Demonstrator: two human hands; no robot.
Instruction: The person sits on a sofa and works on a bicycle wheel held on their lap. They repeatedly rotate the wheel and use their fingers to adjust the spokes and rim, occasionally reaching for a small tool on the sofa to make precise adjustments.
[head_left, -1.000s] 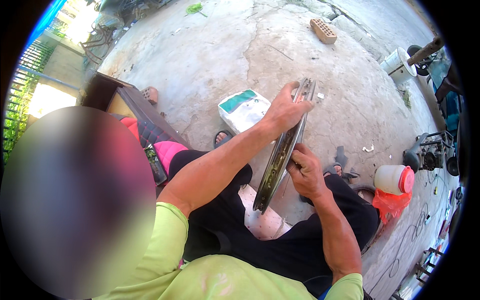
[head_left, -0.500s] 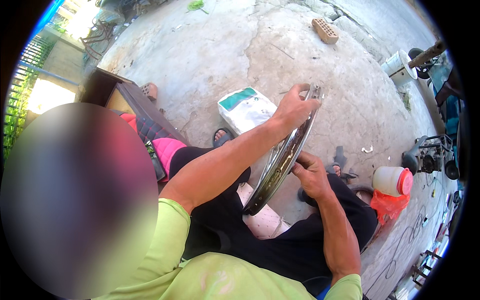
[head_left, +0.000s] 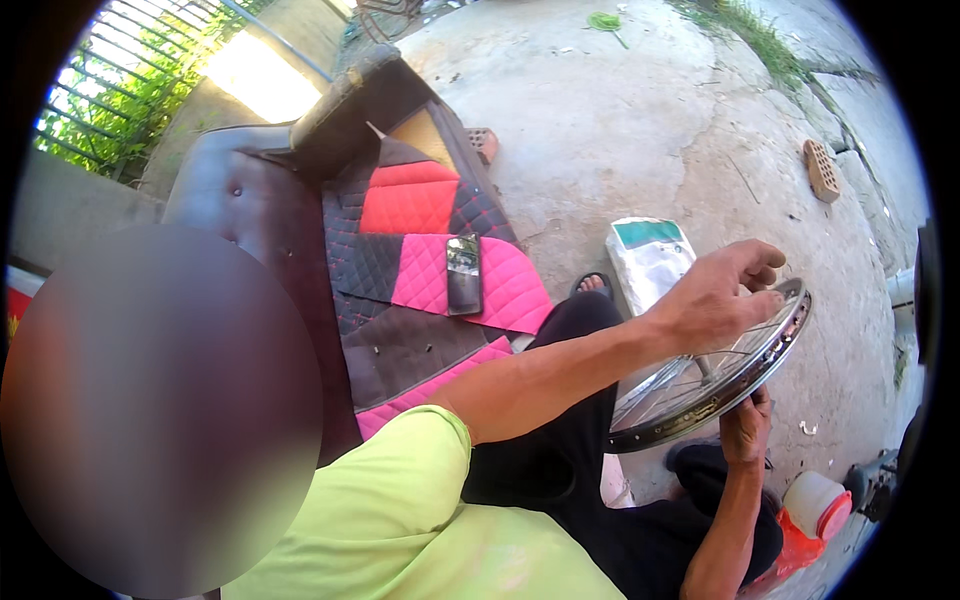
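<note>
A spoked metal bicycle wheel (head_left: pixel 680 422) lies tilted over my lap, its hub and thin spokes partly behind my left forearm. My right hand (head_left: pixel 745 425) grips the rim from below at the near right. Over the upper side of the wheel hangs my left hand (head_left: pixel 728 292), fingers bent and apart with nothing seen between them. A white bag (head_left: pixel 655 270) with a green band lies on the concrete just beyond, beside my sandalled foot (head_left: pixel 592 283).
To my left stands a worn sofa (head_left: pixel 240 185) with quilted pads and a dark phone (head_left: pixel 463 295) on it. A hollow brick (head_left: pixel 821 170) sits at back right; a white jug (head_left: pixel 808 495) with red lid stands at lower right. A large blurred oval hides the lower left.
The view has swung left, bringing the sofa in. The wheel has tipped from nearly edge-on to flatter, showing spokes. My left hand has loosened from the rim and lifted.
</note>
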